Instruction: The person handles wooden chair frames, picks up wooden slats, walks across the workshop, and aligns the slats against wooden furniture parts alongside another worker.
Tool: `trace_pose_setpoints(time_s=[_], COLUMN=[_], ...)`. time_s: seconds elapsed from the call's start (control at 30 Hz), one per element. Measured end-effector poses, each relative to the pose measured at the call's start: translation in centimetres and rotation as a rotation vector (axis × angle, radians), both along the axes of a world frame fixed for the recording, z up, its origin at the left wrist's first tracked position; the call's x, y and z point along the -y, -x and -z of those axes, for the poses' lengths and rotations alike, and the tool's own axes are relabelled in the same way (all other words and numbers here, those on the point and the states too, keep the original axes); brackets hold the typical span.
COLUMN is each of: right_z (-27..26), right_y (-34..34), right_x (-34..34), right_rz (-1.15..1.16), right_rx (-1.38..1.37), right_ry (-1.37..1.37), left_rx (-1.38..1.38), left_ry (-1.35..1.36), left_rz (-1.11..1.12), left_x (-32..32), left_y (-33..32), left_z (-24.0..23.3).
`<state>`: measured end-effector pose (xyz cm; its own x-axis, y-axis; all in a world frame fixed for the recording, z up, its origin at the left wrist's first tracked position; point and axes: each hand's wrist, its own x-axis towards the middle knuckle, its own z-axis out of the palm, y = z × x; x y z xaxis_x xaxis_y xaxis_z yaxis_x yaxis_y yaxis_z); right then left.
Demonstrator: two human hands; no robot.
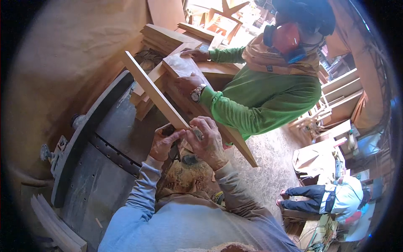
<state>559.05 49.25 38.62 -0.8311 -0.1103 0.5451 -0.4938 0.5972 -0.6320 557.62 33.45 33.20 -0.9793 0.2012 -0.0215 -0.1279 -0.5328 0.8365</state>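
A long, narrow wooden board (157, 91) slants up and away in front of me. My left hand (163, 143) grips its near end, with the thumb along the edge. Fingers and thumb of my right hand (206, 141) pinch the same end from the other side. Below and left lies the metal table of a jointer (107, 176), its dark cutterhead slot (115, 154) crossing the bed. The jointer's fence (88, 129) runs along the far left side. The board is held above the machine.
Opposite me, a person in a green sweater (267, 104) and respirator has both hands on a wide plank (201, 85). Stacked boards (167, 37) lie beyond. Curved wooden pieces (56, 223) rest at lower left. Another person (343, 195) bends over a bench at right.
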Motion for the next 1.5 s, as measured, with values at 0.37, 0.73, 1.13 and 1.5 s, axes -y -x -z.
trace_pose_setpoints(time_s=[0.37, 0.73, 1.13, 1.5], right_z=[-0.3, -11.0, -3.1, -2.2], right_y=[0.5, -6.9, -3.1, -2.1], right_x=[0.5, -8.8, -3.0, -1.7], right_rz=[0.045, -0.733, 0.040, -0.010], right_rx=[-0.085, -0.133, 0.176, 0.140], right_ry=[-0.258, 0.604, -0.008, -0.069], left_rx=[0.021, -0.050, -0.190, -0.027], left_ry=[0.049, -0.003, 0.105, 0.169], left_rz=[0.021, 0.012, 0.049, 0.134], left_x=[0.5, 1.0, -0.6, -0.8], left_y=[-0.5, -0.5, -0.5, -2.8], left_z=[-1.7, -0.1, 1.4, -0.4])
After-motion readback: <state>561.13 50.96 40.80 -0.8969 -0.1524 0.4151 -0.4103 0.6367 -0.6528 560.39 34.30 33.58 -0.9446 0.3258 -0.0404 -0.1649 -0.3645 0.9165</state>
